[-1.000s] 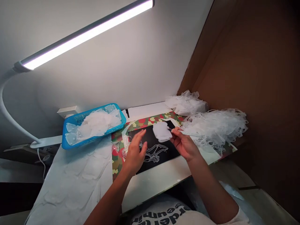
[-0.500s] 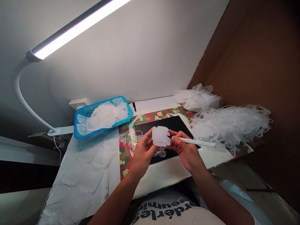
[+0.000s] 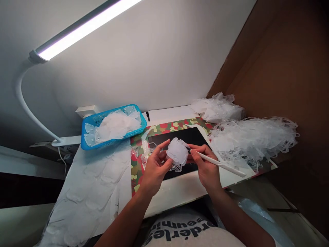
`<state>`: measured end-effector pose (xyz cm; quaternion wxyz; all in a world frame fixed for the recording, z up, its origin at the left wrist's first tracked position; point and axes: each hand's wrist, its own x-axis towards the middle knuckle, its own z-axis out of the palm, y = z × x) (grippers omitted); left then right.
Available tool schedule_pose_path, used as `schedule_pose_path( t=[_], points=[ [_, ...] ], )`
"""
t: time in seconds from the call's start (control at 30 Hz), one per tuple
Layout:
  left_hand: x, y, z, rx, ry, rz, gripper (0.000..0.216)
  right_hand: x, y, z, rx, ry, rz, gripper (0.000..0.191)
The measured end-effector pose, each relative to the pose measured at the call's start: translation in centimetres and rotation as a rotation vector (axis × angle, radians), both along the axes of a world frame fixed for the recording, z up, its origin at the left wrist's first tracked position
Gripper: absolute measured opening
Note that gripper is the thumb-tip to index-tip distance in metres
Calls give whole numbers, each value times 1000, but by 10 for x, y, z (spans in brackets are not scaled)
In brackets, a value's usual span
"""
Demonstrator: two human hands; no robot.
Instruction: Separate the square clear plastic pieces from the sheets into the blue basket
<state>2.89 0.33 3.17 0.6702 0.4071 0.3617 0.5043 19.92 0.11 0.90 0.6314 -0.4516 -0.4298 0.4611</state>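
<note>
My left hand (image 3: 154,168) pinches a small translucent white plastic piece (image 3: 177,153) and holds it up over the black mat (image 3: 187,136). My right hand (image 3: 207,166) grips a thin white pen-like tool (image 3: 221,164), its tip touching the piece's right edge. Both hands hover just above the black mat, which lies on a camouflage-patterned sheet (image 3: 167,128). A few clear trimmings lie on the mat under the hands.
A blue basket (image 3: 88,144) of white plastic pieces sits at the back left. Heaps of clear plastic trimmings (image 3: 254,137) fill the right. A white moulded plastic sheet (image 3: 89,192) covers the left. A lamp bar (image 3: 87,29) hangs overhead; a brown cardboard wall (image 3: 282,85) stands right.
My left hand came in and took hold of the plastic piece, which was in my right hand alone. The piece has since tilted, and the tool now slants down to the right.
</note>
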Motion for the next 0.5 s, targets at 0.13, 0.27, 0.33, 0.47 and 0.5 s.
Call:
schedule_pose_path(
  t=[0.13, 0.27, 0.33, 0.47, 0.5],
  points=[
    [0, -1, 1, 24, 17, 33, 57, -4, -4, -5, 110, -151, -64, 15],
    [0, -3, 0, 8, 15, 35, 63, -7, -5, -7, 158, -139, -166, 15],
    [-1, -3, 0, -2, -4, 35, 65, -7, -3, -7, 111, -62, -193, 18],
    [-3, -3, -1, -20, -21, 36, 65, -4, 2, -4, -16, 58, -130, 22],
    [-4, -3, -2, -27, -20, 41, 64, -3, 2, -3, -40, 75, -112, 22]
  ],
)
